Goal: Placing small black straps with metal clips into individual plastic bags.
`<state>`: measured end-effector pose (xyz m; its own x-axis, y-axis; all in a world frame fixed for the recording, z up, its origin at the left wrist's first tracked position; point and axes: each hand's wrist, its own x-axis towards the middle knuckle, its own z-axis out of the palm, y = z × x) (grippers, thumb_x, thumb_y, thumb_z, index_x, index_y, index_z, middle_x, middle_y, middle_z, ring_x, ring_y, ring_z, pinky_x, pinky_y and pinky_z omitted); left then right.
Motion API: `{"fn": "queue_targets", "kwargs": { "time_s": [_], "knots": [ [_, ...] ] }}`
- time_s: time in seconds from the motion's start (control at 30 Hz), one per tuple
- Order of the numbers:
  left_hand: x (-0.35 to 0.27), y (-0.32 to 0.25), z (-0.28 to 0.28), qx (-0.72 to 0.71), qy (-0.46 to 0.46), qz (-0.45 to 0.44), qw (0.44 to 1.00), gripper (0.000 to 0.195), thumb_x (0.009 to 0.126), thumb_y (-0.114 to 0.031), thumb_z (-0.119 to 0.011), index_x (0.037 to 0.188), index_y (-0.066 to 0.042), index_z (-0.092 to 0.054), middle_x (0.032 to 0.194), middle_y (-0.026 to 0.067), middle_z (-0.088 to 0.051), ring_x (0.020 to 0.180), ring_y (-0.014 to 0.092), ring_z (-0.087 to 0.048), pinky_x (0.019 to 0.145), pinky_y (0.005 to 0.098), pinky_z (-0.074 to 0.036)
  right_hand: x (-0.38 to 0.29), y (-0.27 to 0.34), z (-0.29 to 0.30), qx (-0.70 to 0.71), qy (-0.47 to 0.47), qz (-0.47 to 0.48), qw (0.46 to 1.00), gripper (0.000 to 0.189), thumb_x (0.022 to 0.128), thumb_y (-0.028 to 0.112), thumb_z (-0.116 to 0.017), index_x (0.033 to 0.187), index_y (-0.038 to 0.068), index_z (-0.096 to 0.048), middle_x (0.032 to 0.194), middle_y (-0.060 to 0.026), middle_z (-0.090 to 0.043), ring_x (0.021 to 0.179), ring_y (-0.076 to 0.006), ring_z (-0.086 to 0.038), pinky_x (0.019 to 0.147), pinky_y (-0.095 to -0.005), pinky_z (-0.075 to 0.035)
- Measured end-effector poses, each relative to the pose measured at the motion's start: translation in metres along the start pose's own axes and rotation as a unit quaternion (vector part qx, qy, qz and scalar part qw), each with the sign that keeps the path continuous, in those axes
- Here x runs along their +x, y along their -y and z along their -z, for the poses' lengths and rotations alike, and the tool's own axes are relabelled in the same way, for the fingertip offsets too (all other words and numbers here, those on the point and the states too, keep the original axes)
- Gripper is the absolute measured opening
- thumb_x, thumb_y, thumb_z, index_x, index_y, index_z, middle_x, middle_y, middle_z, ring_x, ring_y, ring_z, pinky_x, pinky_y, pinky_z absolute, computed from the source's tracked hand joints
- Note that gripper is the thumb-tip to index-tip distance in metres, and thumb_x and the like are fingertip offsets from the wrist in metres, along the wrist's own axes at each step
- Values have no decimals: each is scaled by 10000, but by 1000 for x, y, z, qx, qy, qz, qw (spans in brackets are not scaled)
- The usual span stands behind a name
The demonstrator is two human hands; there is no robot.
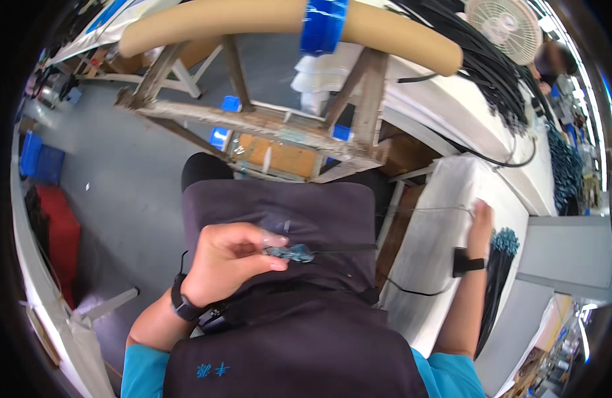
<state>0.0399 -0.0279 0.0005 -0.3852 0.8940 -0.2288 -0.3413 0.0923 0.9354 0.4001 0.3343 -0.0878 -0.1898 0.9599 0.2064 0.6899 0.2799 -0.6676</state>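
Note:
My left hand [231, 258] is over my lap, with thumb and fingers pinched on a small bunch of teal cable ends [296, 252]. From that bunch a thin dark cable [343, 248] runs right across the dark apron [286, 209]. My right hand [480, 226] is blurred above the white-covered bench [430, 219] at my right. A thin wire reaches toward its fingers, but whether they grip it cannot be told. Beside my right forearm lies a bundle of black cables [492, 293] with teal ends [505, 241].
Ahead stands a worn frame [211, 114] topped by a padded brown roll [226, 22] with blue tape [323, 25]. More black cables [485, 64] lie on the upper right bench near a fan [505, 25] and another person [547, 64]. Blue bins [47, 161] stand at left.

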Motion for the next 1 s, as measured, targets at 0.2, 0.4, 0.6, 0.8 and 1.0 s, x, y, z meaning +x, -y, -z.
{"fn": "queue_targets", "kwargs": {
  "time_s": [0.2, 0.4, 0.6, 0.8, 1.0],
  "knots": [
    [-3, -4, -7, 7, 33, 32, 999, 243, 745, 115, -696, 970, 46, -636, 997, 142, -666, 908, 193, -660, 804, 319, -560, 62, -118, 27, -429, 27, -139, 892, 434, 834, 302, -560, 1000, -98, -596, 1050, -321, -597, 1025, -449, -564, 907, -466, -427],
    [-4, 0, -4, -56, 65, 2, 996, 247, 777, 100, -674, 1014, 45, -630, 1018, 139, -661, 906, 180, -662, 806, 302, -560, 88, -167, 39, -326, 119, -108, 932, 303, 783, 155, -505, 939, -104, -500, 859, -276, -601, 802, -384, -601, 767, -428, -461],
    [-6, -7, -3, -64, 79, 9, 995, 254, 779, 60, -697, 1023, 25, -636, 924, 95, -670, 854, 151, -669, 746, 254, -555, 56, -151, 31, -159, 14, -84, 984, 257, 843, 154, -471, 999, -50, -481, 795, -178, -580, 654, -247, -566, 611, -351, -458],
    [-7, -9, -4, -60, 89, 32, 994, 243, 772, 54, -708, 1003, 20, -638, 913, 84, -671, 833, 137, -668, 717, 243, -552, -32, 50, 9, 193, 102, -35, 975, 198, 913, 88, -385, 1093, 40, -450, 842, -58, -567, 538, -78, -433, 492, -221, -363],
    [-4, -1, -9, -72, 73, 4, 995, 244, 772, 53, -711, 1002, 22, -638, 951, 91, -673, 826, 128, -665, 698, 225, -536, -102, 199, -25, 238, 439, -11, 866, 211, 990, 215, -360, 1125, 68, -428, 677, -66, -569, 499, -67, -479, 460, -178, -366]
  ]
}}
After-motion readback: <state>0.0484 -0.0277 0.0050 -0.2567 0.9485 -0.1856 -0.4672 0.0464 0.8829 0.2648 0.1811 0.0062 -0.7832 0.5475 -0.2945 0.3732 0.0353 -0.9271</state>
